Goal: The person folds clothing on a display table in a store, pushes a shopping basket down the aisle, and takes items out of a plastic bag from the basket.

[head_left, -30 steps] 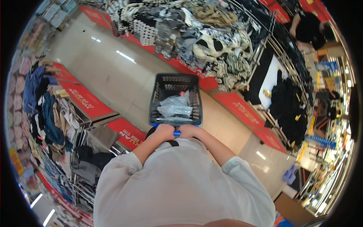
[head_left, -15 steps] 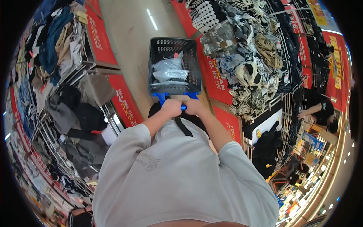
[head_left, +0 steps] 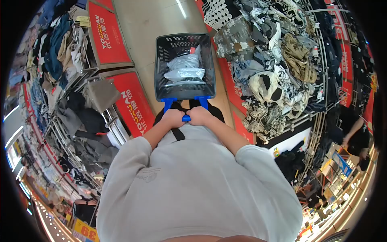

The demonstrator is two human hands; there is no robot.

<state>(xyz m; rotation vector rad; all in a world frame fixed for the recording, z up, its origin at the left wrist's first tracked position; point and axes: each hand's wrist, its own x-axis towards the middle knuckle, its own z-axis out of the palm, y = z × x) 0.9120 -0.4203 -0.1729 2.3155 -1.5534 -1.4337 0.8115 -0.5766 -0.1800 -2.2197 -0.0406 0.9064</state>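
Both hands are wrapped round the blue handle of a dark grey shopping basket, close together in front of my body. My left hand is closed on the handle's left part, and my right hand is closed on its right part. Inside the basket, several grey-white plastic packages lie near the side facing me. A small red patch shows at the upper package. Blue brackets join the handle to the basket rim.
Red-sided bins with heaped clothes line the left. On the right stands a rack bin piled with patterned garments. Tiled floor runs between them. At the far right a person in black reaches toward a rack.
The view has turned right over the second, then slightly back. The aisle now runs nearly straight up, and the red-sided bins stand closer on the left. Both hands keep hold of the handle.
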